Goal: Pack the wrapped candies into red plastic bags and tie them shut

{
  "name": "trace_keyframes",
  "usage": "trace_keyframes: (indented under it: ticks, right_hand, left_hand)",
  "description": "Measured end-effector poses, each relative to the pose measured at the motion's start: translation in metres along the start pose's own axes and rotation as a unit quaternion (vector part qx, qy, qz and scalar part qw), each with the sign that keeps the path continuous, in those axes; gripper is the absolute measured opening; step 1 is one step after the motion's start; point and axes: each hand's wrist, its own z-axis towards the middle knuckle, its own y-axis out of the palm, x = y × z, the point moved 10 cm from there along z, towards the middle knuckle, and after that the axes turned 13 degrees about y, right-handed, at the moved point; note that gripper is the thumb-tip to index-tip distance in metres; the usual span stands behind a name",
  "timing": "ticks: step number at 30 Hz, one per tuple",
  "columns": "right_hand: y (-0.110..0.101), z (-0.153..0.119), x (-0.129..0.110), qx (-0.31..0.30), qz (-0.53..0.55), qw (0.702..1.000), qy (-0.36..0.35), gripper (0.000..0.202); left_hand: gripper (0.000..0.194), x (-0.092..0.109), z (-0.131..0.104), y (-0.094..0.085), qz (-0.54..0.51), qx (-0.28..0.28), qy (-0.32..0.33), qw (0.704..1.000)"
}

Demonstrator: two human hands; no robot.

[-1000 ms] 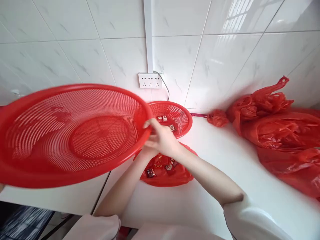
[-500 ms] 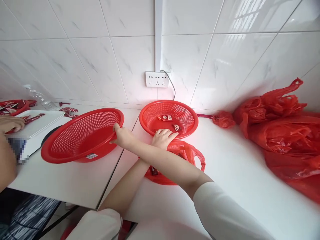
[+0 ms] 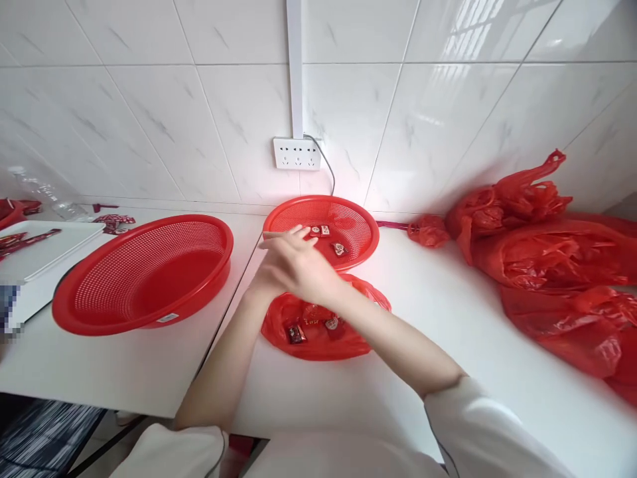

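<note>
My left hand (image 3: 269, 277) and my right hand (image 3: 309, 271) cross over the front rim of the middle red basket (image 3: 369, 242). The right lies in front and partly covers the left. Fingers of both are stretched out, and nothing shows in either. Several small wrapped packets, one of them a patterned packet (image 3: 339, 249), lie inside that basket. Just below my hands, an open red plastic bag (image 3: 318, 348) holds more packets, including a dark packet (image 3: 296, 333). To the left, a larger red basket (image 3: 174, 279) stands with nothing visible in it.
Full red bags (image 3: 552, 255) lie at the right, beside a small red bundle (image 3: 428, 231). On the left are a white tray or box (image 3: 60, 249), a clear bottle (image 3: 47, 192) and red wrappers. Behind the table, a socket strip (image 3: 297, 154) is on the tiled wall.
My right hand has let go of the left basket's rim and moved right, over my left hand. My left hand has moved left. The view has shifted, and the other person's hand has left it.
</note>
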Motion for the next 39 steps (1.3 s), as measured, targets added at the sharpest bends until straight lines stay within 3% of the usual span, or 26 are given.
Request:
trace_keyframes:
  ticks: [2,4,6,9,11,13,16,18,20,22,24,25,27,29,32,35,37,39]
  right_hand:
    - [-0.043,-0.028,0.026,0.006,0.011,0.999,0.048,0.031]
    - [-0.062,-0.058,0.063,-0.027,-0.034,0.99,0.132,0.035]
    - [-0.063,-0.091,0.104,-0.082,-0.114,0.963,0.23,0.049]
    - [-0.047,-0.145,0.155,-0.199,-0.196,0.891,0.358,0.075]
    - [-0.04,-0.172,0.171,-0.243,-0.204,0.86,0.401,0.082]
    - [-0.039,-0.182,0.174,-0.251,-0.184,0.858,0.409,0.076]
    - [-0.048,-0.178,0.166,-0.235,-0.113,0.882,0.392,0.06]
    - [-0.067,-0.165,0.156,-0.197,-0.062,0.907,0.366,0.05]
    - [-0.099,-0.147,0.143,-0.113,-0.015,0.936,0.333,0.042]
    - [-0.139,-0.13,0.128,0.01,0.047,0.955,0.291,0.035]
    - [-0.179,-0.12,0.112,0.146,0.114,0.952,0.243,0.03]
    - [-0.194,-0.116,0.104,0.204,0.144,0.944,0.218,0.026]
    - [-0.211,-0.109,0.091,0.275,0.19,0.926,0.178,0.02]
    - [-0.213,-0.099,0.078,0.278,0.214,0.923,0.156,0.018]
    - [-0.199,-0.083,0.058,0.186,0.2,0.952,0.137,0.024]
    - [-0.157,-0.085,0.029,-0.053,0.132,0.987,0.078,0.037]
    - [-0.124,-0.108,0.019,-0.226,0.079,0.969,0.057,0.056]
    - [-0.106,-0.131,0.025,-0.31,0.038,0.947,0.08,0.06]
  left_hand:
    - [0.029,0.007,-0.012,-0.01,0.038,-0.043,0.021,0.998]
    - [0.027,0.005,-0.036,-0.013,0.101,-0.103,-0.002,0.99]
    - [0.035,-0.01,-0.07,-0.011,0.15,-0.16,-0.1,0.971]
    - [0.046,-0.031,-0.126,0.006,0.154,-0.262,-0.222,0.927]
    - [0.045,-0.041,-0.152,0.019,0.102,-0.299,-0.267,0.911]
    - [0.037,-0.046,-0.164,0.028,0.035,-0.3,-0.281,0.911]
    - [0.027,-0.05,-0.161,0.02,-0.039,-0.234,-0.284,0.929]
    - [0.023,-0.051,-0.152,-0.001,-0.071,-0.152,-0.294,0.941]
    - [0.022,-0.048,-0.137,-0.037,-0.054,-0.046,-0.289,0.955]
    - [0.018,-0.035,-0.118,-0.084,0.022,0.076,-0.247,0.966]
    - [0.01,-0.016,-0.103,-0.128,0.036,0.218,-0.192,0.956]
    - [0.006,-0.011,-0.096,-0.139,-0.013,0.266,-0.174,0.948]
    - [0.005,-0.007,-0.079,-0.146,-0.189,0.322,-0.143,0.917]
    - [0.013,-0.003,-0.058,-0.138,-0.337,0.308,-0.127,0.881]
    - [0.016,0.007,-0.034,-0.113,-0.455,0.224,-0.126,0.853]
    - [0.013,0.015,-0.025,-0.091,-0.511,0.153,-0.13,0.836]
    - [0.013,0.016,-0.024,-0.084,-0.542,0.131,-0.127,0.82]
    - [0.014,0.015,-0.025,-0.08,-0.571,0.128,-0.122,0.802]
